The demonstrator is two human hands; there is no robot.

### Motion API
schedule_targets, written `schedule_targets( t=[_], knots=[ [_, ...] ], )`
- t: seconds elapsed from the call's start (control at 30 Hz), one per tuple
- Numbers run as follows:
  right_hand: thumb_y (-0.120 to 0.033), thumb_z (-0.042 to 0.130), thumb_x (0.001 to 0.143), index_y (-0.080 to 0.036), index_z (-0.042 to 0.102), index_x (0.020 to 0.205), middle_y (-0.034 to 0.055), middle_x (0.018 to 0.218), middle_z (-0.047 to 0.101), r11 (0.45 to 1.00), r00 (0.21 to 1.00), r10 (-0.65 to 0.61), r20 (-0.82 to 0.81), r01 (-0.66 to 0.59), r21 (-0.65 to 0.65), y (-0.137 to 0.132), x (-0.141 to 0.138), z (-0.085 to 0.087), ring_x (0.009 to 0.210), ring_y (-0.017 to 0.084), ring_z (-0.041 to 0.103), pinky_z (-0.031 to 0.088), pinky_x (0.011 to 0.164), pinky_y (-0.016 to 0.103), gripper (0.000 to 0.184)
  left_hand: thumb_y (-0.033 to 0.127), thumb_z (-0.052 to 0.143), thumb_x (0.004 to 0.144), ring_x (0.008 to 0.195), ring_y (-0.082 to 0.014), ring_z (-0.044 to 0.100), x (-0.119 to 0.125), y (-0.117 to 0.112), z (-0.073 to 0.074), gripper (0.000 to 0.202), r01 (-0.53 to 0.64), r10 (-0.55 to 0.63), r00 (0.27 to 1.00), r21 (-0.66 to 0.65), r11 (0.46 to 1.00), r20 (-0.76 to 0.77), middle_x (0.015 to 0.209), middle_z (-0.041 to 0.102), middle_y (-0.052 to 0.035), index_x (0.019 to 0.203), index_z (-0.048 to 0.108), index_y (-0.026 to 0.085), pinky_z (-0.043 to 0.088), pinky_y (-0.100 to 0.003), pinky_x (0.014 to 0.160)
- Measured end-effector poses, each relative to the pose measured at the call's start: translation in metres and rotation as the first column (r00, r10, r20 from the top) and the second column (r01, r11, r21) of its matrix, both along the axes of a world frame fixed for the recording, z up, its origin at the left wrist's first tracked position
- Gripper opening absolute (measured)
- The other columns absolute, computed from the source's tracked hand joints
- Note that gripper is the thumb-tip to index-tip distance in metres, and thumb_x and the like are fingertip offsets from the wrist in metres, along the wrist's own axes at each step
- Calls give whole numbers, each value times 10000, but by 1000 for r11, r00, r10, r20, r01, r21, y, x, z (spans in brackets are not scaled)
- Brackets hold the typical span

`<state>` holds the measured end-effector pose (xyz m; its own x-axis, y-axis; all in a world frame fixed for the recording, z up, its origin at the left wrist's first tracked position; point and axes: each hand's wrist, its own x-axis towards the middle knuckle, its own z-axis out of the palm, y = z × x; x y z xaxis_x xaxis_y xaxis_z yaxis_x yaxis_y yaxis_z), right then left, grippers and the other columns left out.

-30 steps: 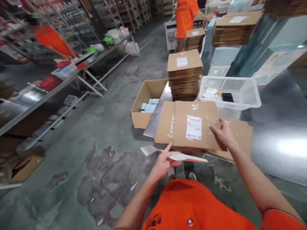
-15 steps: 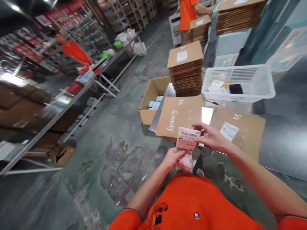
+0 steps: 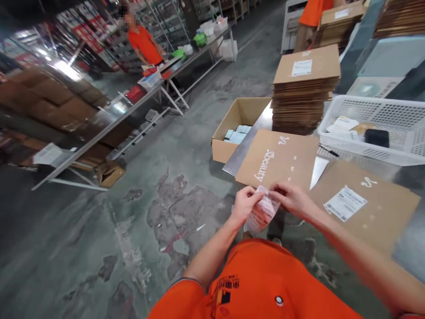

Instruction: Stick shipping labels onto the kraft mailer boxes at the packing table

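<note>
Both hands pinch the top edge of a printed shipping label sheet (image 3: 262, 213), which hangs tilted in front of my body and is smeared by motion. My left hand (image 3: 245, 203) is closed on its left corner, my right hand (image 3: 289, 197) on its right. Just beyond the hands, a flat brown carton (image 3: 275, 155) with white "beauty" lettering lies at the table's edge, bearing no visible label. To the right of it, partly under my right forearm, is another flat carton (image 3: 375, 212) with a white label (image 3: 345, 203) on it.
A tall stack of flattened cartons (image 3: 303, 97) stands behind. Right of it, a white plastic basket (image 3: 375, 110) holds papers and a dark object; a pen (image 3: 328, 149) lies before it. An open box (image 3: 226, 124) with light-blue boxes stands left. Another person (image 3: 146, 44) is at a far table.
My left hand has moved up from the label sheet's lower part to its top edge, close to my right hand. The sheet has tipped and turned. The view has swung left.
</note>
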<state>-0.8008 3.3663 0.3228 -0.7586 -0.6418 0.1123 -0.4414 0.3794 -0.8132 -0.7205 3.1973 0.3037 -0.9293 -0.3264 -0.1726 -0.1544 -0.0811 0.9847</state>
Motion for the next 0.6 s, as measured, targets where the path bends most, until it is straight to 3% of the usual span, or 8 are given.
schedule_targets(
  t=[0.1,0.17,0.3,0.37,0.43,0.5,0.6],
  knots=[
    [-431,442,932,-188,632,885,67,833,672,981,966,-123,-228,154,121,-7,-48,-8,768,196,607,489,703,321,313,499,797,578,514,-65,393,2,-8,-27,457,20,-24,992,32,999,122,514,464,71,569,473,177,317,-206,501],
    [-403,467,923,-160,626,951,109,936,670,947,914,-180,-364,261,187,-11,-84,-11,891,245,606,497,817,391,292,493,822,547,550,-92,484,11,-16,-46,440,60,-81,969,94,994,235,590,573,38,675,570,156,378,-217,523],
    [-419,609,847,-125,640,1094,191,1106,636,880,867,-167,-470,346,325,-16,-129,-11,1041,389,556,425,912,584,385,470,832,568,727,-188,641,44,-37,-75,510,182,-223,919,153,971,325,808,728,-74,899,719,99,498,-287,654],
    [-402,559,894,-99,581,1264,228,1199,597,833,832,-157,-532,401,381,-20,-133,-11,1098,409,533,414,929,593,478,515,800,612,753,-210,660,55,-49,-77,505,136,-169,941,130,982,292,817,744,-94,880,746,90,516,-306,689],
    [-322,411,970,-69,520,1349,233,1289,561,825,820,-117,-560,394,405,-30,-128,-14,1174,359,517,411,1000,517,469,548,763,651,764,-223,668,52,-61,-70,482,2,-14,971,51,999,237,802,749,-89,839,755,105,524,-312,698],
    [-266,314,995,-46,527,1337,221,1378,518,848,834,-59,-549,332,413,-45,-116,-22,1267,314,474,365,1089,448,460,532,732,695,801,-231,670,36,-71,-58,423,-122,132,980,-72,990,150,794,746,-77,796,753,121,525,-309,720],
    [-342,354,988,-30,499,1368,225,1485,420,864,819,13,-573,279,419,-67,-83,-40,1396,363,340,240,1166,526,513,470,667,777,853,-240,672,2,-79,-47,358,-121,139,988,-206,971,72,807,743,-79,764,747,121,524,-318,778]
  ],
)
